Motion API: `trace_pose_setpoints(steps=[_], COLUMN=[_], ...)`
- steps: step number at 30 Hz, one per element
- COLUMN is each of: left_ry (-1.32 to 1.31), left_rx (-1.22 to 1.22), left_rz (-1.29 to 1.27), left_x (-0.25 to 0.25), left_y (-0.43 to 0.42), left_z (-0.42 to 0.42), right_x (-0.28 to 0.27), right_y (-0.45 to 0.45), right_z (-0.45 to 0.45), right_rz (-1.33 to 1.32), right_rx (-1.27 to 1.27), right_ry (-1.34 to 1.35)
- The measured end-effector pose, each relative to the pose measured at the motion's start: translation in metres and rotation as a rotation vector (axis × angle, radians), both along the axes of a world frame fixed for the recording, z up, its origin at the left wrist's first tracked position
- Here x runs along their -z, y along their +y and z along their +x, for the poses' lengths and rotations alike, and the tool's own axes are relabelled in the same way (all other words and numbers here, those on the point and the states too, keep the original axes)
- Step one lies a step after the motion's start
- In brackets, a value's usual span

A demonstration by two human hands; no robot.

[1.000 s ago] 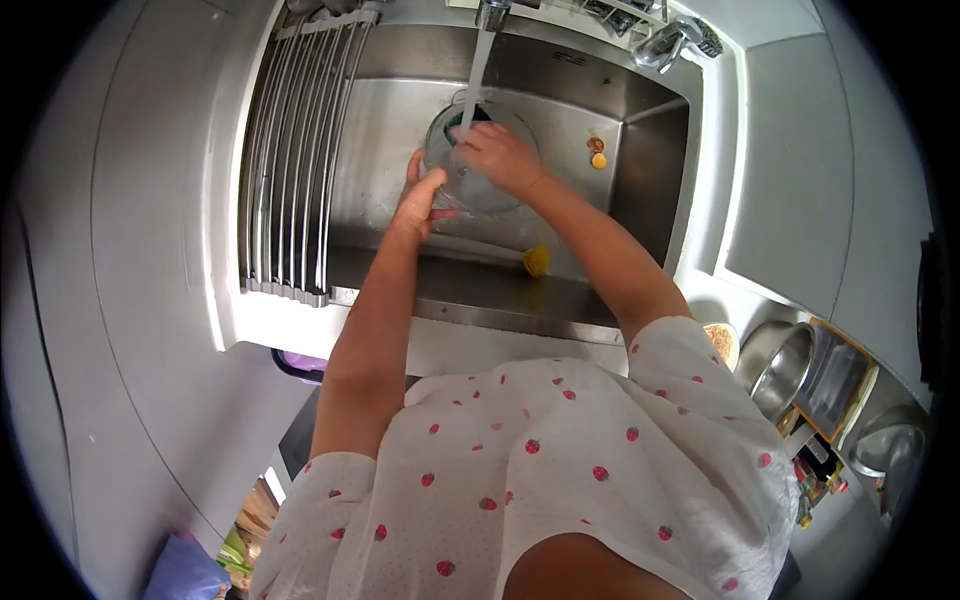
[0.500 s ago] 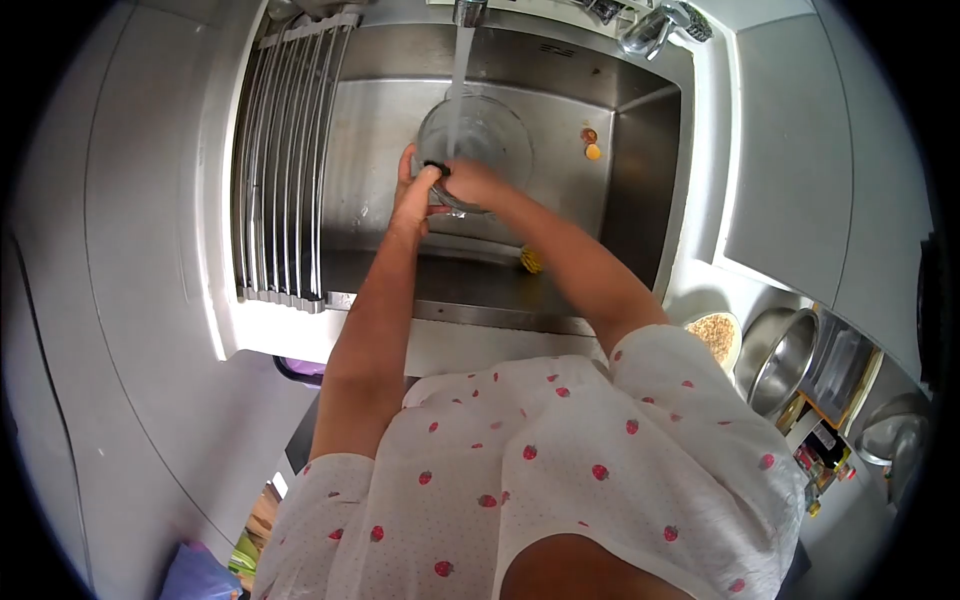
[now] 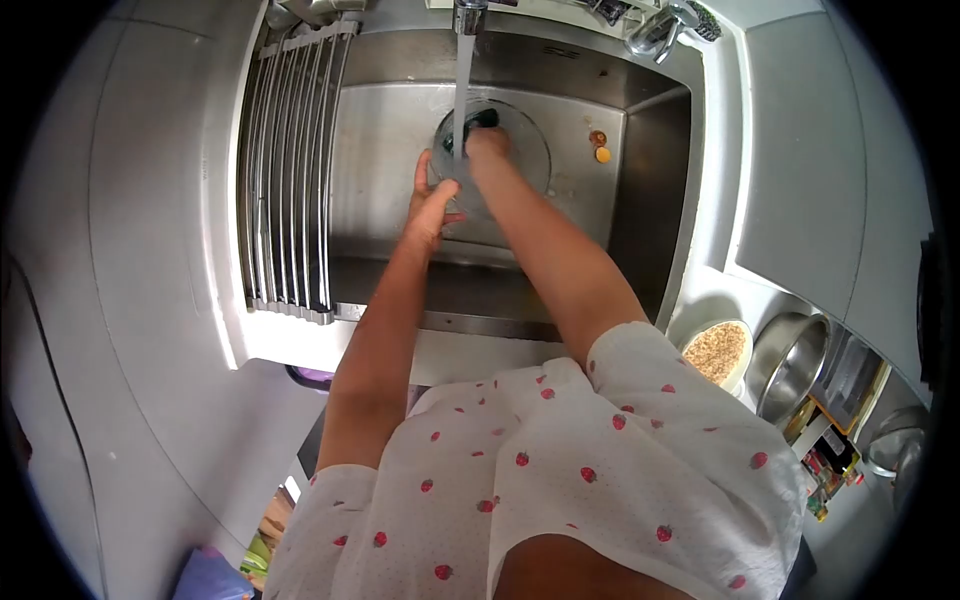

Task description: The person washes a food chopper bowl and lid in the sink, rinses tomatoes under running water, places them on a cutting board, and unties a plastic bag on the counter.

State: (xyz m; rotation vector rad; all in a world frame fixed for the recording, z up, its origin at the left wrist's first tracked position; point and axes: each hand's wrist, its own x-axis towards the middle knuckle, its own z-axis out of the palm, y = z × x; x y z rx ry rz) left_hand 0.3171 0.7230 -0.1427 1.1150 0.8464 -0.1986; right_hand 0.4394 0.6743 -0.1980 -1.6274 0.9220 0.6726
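Observation:
A round clear glass bowl (image 3: 535, 150) is in the steel sink (image 3: 385, 120), under water running from the faucet (image 3: 469, 17). My left hand (image 3: 434, 205) grips the bowl's lower left rim, thumb at the edge and fingers on the outside. Inside the bowl my right hand (image 3: 487, 143) is closed, knuckles up, at a dark green item (image 3: 482, 118) that looks like a cloth or pad. Its fingertips are partly hidden by the hand and the stream.
A roll-up metal rack (image 3: 290, 170) covers the sink's left side. Orange and brown scraps (image 3: 601, 154) lie at the sink's right. Right of the sink stand a bowl of grains (image 3: 716, 352) and steel bowls (image 3: 790, 365). A second tap (image 3: 660, 32) is at the back right.
My right hand has moved from the bowl's near left rim up toward its far side, where the dark green item shows again. My left hand stays at the rim. The yellow object is now hidden.

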Motion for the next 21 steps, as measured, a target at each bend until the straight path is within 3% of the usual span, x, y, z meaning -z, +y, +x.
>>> trace_pose_setpoints(steps=[2,3,5,6,8,12,14,15,17,18,20,21], left_ry=[-0.03,-0.03,-0.03,-0.009,0.01,0.015,-0.023,-0.02,-0.019,-0.017,-0.037,-0.035], left_rx=[0.034,0.009,-0.018,-0.004,0.041,0.054,-0.02,-0.019,0.001,0.002,0.022,0.023], left_rz=[0.008,-0.005,-0.023,-0.013,0.032,0.005,-0.064,-0.064,0.02,0.021,0.088,0.087], left_x=[0.0,0.001,0.004,0.008,0.001,0.003,0.003,0.001,-0.004,-0.005,-0.008,-0.009], left_y=[0.0,0.0,0.004,0.009,0.011,0.011,0.009,0.007,0.005,0.002,0.001,0.001], left_z=[0.002,0.002,0.001,-0.001,0.0,0.0,-0.001,0.0,0.001,0.0,0.002,0.001], right_x=[0.033,0.029,0.012,0.01,0.008,-0.044,-0.05,-0.049,-0.046,-0.034,-0.002,-0.001], right_y=[0.009,0.006,-0.004,-0.014,-0.042,-0.08,-0.09,-0.089,-0.086,-0.088,-0.094,-0.094], right_z=[-0.005,-0.01,-0.029,-0.036,-0.032,-0.001,0.01,0.01,0.009,0.009,0.009,0.003], right_rz=[-0.343,-0.345,-0.022,-0.026,0.039,-0.136,-0.09,-0.09,-0.396,-0.394,-0.588,-0.587], right_rx=[-0.804,-0.804,-0.803,-0.802,-1.466,-1.515,-1.105,-1.103,-1.423,-1.421,-1.745,-1.745], right_ry=[-0.387,-0.384,-0.456,-0.449,-0.659,-0.648,-1.186,-1.183,-1.631,-1.63,-1.608,-1.604])
